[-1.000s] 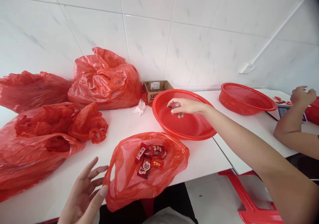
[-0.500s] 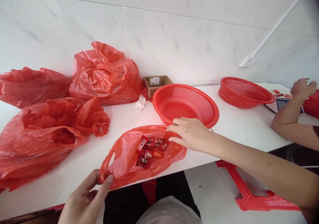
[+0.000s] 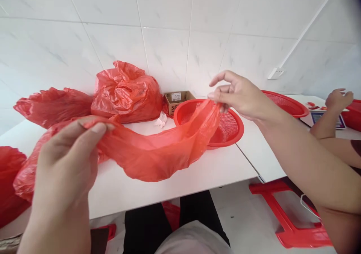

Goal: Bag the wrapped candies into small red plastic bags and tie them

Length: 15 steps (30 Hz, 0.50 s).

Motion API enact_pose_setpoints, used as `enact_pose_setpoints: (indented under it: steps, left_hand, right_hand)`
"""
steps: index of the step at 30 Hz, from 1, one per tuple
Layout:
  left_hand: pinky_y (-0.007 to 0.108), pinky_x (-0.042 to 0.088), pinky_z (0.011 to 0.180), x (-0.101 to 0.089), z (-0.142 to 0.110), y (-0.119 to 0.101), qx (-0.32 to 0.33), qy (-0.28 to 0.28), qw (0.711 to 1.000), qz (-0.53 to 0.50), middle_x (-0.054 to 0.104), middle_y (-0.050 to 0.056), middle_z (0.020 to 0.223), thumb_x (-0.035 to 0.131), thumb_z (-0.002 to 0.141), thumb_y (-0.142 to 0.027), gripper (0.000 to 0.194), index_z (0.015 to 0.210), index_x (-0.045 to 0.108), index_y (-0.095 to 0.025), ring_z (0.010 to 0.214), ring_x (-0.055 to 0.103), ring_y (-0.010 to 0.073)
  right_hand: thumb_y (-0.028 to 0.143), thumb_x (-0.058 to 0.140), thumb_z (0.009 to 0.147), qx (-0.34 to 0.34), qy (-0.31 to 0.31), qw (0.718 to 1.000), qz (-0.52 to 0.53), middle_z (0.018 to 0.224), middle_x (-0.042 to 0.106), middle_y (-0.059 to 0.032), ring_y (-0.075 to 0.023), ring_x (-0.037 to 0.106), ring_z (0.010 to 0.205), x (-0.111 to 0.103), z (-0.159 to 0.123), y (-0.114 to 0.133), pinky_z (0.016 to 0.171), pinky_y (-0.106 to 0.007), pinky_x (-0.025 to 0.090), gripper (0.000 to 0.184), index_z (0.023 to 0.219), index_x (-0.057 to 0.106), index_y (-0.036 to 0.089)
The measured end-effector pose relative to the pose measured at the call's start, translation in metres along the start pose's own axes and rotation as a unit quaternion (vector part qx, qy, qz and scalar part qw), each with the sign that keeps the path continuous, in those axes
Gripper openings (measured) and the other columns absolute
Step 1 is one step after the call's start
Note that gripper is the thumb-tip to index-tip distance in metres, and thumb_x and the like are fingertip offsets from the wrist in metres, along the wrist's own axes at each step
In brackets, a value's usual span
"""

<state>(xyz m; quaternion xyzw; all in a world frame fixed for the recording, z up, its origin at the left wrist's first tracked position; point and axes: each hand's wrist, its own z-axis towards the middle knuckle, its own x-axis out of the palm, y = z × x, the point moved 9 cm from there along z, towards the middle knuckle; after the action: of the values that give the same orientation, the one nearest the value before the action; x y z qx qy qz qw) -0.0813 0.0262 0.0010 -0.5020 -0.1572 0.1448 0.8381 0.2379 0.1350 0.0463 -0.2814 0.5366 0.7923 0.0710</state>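
Above smooth white tabletop (image 3: 222,167), stretching a thin, crinkled, sagging red bag (image 3: 158,160) end to end, with left fingers (image 3: 94,131) and right fingers (image 3: 221,96) both clamped on its film. Partly hiding a round, mesh-sided basket (image 3: 239,133) behind; can't make out any contents.

Thin, glossy, crinkled plastic bag (image 3: 158,160).

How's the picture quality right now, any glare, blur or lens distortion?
Head view: bright, diffuse light, with small glints on the knotted bag; head view: the left hand and held bag look slightly soft; head view: fine print on the cardboard box is unreadable; head view: wide-angle stretching towards the edges, with a dark upper-right corner.
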Motion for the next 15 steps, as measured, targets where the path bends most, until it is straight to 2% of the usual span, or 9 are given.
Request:
enact_pose_setpoints:
  steps: [1,3,6,8,10,11,13,15]
  left_hand:
    - [0.024,0.046,0.090,0.008,0.011,-0.017,0.035,-0.004,0.999,-0.018,0.068,0.000,0.090,0.067,0.086,-0.020,0.010,0.088,0.067,-0.011,0.091,0.061,0.0108]
    - [0.027,0.045,0.095,0.023,0.024,-0.034,0.047,0.024,0.997,-0.057,0.068,0.003,0.100,0.064,0.088,-0.018,0.010,0.091,0.066,-0.009,0.102,0.061,0.0139]
    - [0.033,0.051,0.087,0.051,0.026,-0.020,-0.062,0.147,0.984,-0.074,0.067,0.004,0.109,0.063,0.089,-0.027,0.032,0.120,0.061,-0.020,0.099,0.065,0.0182]
    - [0.032,0.055,0.078,0.070,0.018,-0.006,-0.124,0.246,0.960,-0.045,0.067,0.000,0.097,0.068,0.085,-0.031,0.054,0.136,0.049,-0.030,0.083,0.067,0.0157]
    - [0.031,0.056,0.075,0.089,0.008,0.004,-0.149,0.340,0.929,0.014,0.065,-0.003,0.086,0.072,0.082,-0.030,0.066,0.141,0.043,-0.031,0.074,0.064,0.0129]
    - [0.030,0.056,0.073,0.098,0.004,0.009,-0.152,0.380,0.911,0.044,0.065,-0.002,0.085,0.073,0.080,-0.030,0.065,0.139,0.046,-0.029,0.073,0.063,0.0125]
    - [0.027,0.055,0.064,0.109,0.000,0.017,-0.163,0.426,0.885,0.093,0.063,-0.001,0.079,0.073,0.078,-0.034,0.047,0.123,0.061,-0.023,0.066,0.059,0.0127]
    - [0.025,0.050,0.052,0.108,0.008,0.021,-0.158,0.392,0.901,0.101,0.057,0.000,0.066,0.071,0.079,-0.041,0.028,0.096,0.070,-0.018,0.055,0.053,0.0115]
  right_hand:
    - [0.028,0.069,0.084,-0.031,-0.010,0.999,0.000,0.068,0.055,0.0055,-0.0080,0.055,0.053,-0.004,0.008,0.019,0.052,-0.021,0.045,0.026,0.102,0.051,0.023]
    - [0.022,0.071,0.082,-0.068,0.000,0.998,-0.015,0.069,0.054,0.0048,-0.0070,0.054,0.054,-0.002,0.016,0.047,0.051,-0.020,0.045,0.021,0.096,0.055,0.020]
    - [0.015,0.070,0.080,-0.112,0.038,0.993,-0.020,0.072,0.054,0.0040,-0.0070,0.056,0.059,0.018,0.020,0.080,0.053,-0.019,0.045,0.019,0.093,0.056,0.018]
    - [0.013,0.069,0.081,-0.145,0.085,0.986,-0.021,0.075,0.054,0.0034,-0.0077,0.057,0.064,0.041,0.020,0.098,0.056,-0.019,0.046,0.017,0.092,0.057,0.018]
    - [0.012,0.067,0.081,-0.173,0.147,0.973,-0.035,0.077,0.054,0.0028,-0.0085,0.057,0.068,0.073,0.019,0.112,0.059,-0.020,0.047,0.014,0.090,0.057,0.017]
    - [0.013,0.067,0.082,-0.186,0.176,0.966,-0.044,0.078,0.054,0.0027,-0.0089,0.057,0.070,0.089,0.019,0.118,0.059,-0.020,0.047,0.013,0.089,0.057,0.017]
    - [0.017,0.066,0.082,-0.213,0.208,0.953,-0.052,0.079,0.055,0.0028,-0.0097,0.056,0.072,0.114,0.018,0.127,0.061,-0.022,0.048,0.013,0.089,0.055,0.019]
    - [0.022,0.065,0.084,-0.233,0.206,0.950,-0.040,0.084,0.056,0.0025,-0.0103,0.055,0.075,0.127,0.020,0.129,0.063,-0.023,0.048,0.014,0.092,0.054,0.020]
